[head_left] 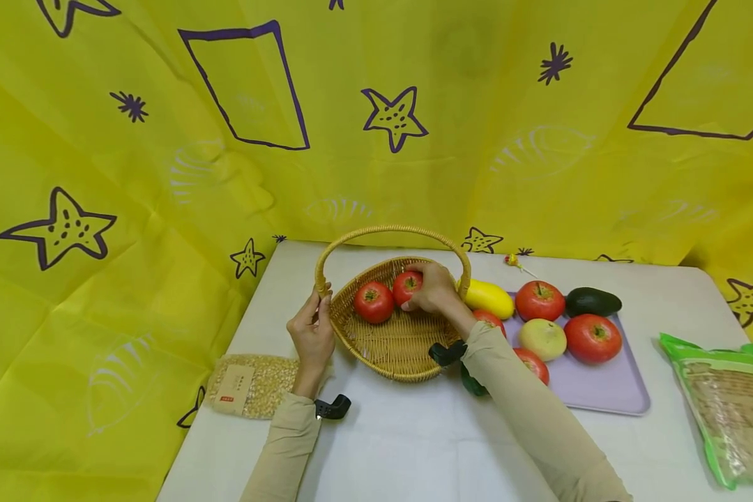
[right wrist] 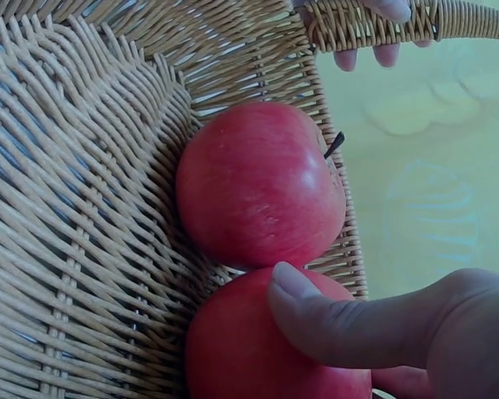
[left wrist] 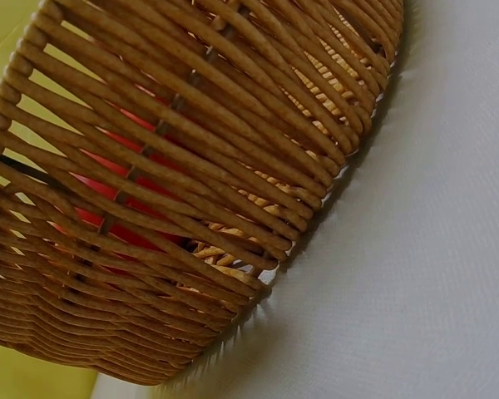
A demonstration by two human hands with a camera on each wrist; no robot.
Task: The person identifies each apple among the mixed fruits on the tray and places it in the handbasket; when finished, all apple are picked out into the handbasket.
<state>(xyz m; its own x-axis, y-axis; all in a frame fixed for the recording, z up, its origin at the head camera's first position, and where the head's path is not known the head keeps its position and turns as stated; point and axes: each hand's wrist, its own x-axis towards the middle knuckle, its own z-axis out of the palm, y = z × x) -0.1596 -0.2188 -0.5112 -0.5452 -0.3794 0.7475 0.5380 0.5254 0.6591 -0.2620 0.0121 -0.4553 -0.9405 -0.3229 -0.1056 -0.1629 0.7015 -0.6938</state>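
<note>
A wicker basket [head_left: 398, 352] with an arched handle [head_left: 394, 229] stands on the white table. My left hand [head_left: 314, 331] grips the foot of the handle at the basket's left side; the left wrist view shows only the woven wall [left wrist: 191, 166], with red glimpsed through its gaps. Inside the basket, my right hand [head_left: 436, 286] holds a red apple [head_left: 406, 284], its thumb [right wrist: 349, 328] lying across the skin in the right wrist view. Close against that one is another red apple [right wrist: 258, 187], its stem showing.
Right of the basket, a lilac tray [head_left: 602, 390] carries several red apples [head_left: 592, 339], a pale round fruit [head_left: 542, 339] and a dark green avocado [head_left: 592, 301]. A yellow fruit [head_left: 489, 298], lollipop [head_left: 512, 260], bag of yellow kernels [head_left: 270, 383] and green-edged packet [head_left: 731, 411] lie around.
</note>
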